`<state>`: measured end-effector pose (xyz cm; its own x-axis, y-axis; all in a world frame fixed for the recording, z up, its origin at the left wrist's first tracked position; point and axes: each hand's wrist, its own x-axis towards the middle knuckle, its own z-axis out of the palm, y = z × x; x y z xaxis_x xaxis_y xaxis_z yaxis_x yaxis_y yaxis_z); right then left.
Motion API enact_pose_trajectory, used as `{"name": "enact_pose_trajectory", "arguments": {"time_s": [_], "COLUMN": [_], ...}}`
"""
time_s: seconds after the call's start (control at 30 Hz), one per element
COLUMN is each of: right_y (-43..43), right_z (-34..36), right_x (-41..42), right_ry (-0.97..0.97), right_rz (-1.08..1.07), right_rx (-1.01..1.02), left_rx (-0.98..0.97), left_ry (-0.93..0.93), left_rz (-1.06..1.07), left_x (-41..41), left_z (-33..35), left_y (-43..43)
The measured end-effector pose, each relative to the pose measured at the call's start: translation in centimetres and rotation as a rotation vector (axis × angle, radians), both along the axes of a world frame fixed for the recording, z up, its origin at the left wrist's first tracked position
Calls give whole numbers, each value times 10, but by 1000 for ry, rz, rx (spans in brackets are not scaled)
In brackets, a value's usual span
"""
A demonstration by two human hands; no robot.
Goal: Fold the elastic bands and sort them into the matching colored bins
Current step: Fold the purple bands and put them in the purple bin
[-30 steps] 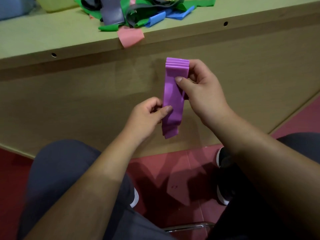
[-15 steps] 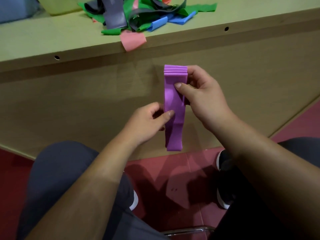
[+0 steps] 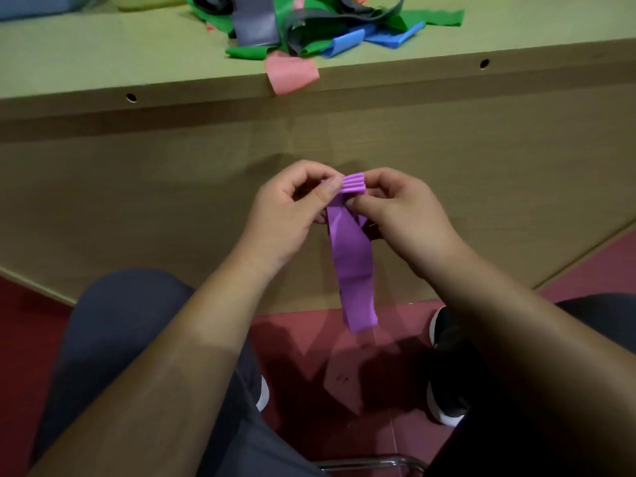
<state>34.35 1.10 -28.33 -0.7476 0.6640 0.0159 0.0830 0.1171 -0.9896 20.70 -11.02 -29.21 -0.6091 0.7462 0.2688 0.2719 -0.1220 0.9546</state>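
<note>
- The thumb and forefinger of the left hand are clamped on the left side of a small stack of folds. The thumb and fingers of the right hand pinch the right side of the same stack. Neither hand has a finger free.
- That stack is the top of a purple band, gathered into several even layers. The rest hangs as a loose flat tail between the person's knees, in front of the table's front panel and well below its top.
- From where I stand, the folding step is partway through. The top is neat, the tail is not yet taken up, and no sorting of this band has begun.
- The next move calls for one hand to keep the layers squeezed while the other drops to catch the tail and bring it up onto the stack. The stuff looks springy, so a slack pinch would likely let the folds fan open.
- Up on the table lies a tangled pile of bands, green, grey and blue. A pink band droops over the near edge.
- At the far edge, cut off, sit a blue tub and a yellow tub. No purple one is in view.
</note>
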Motion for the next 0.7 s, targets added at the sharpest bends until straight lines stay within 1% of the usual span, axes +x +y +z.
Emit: {"name": "enact_pose_trajectory", "arguments": {"time_s": [0.1, 0.23, 0.33, 0.43, 0.57, 0.7], "right_y": [-2, -6, -8, -9, -8, -5], "right_z": [1, 2, 5, 8, 7, 5], "right_x": [0, 3, 4, 6, 7, 6], "right_ry": [-30, -53, -69, -62, -67, -92], "right_rz": [-22, -13, 64, 104, 59, 104], "right_rx": [-93, -118, -154, -180, -125, -73], "left_rx": [6, -6, -10, -2, 7, -38], "left_ry": [-44, -176, -233, -264, -242, -328], "left_rz": [-4, 26, 60, 39, -32, -27], "left_x": [-1, 4, 2, 1, 5, 3], "left_z": [-2, -4, -5, -2, -1, -3], "left_y": [-2, -3, -4, -7, -8, -8]}}
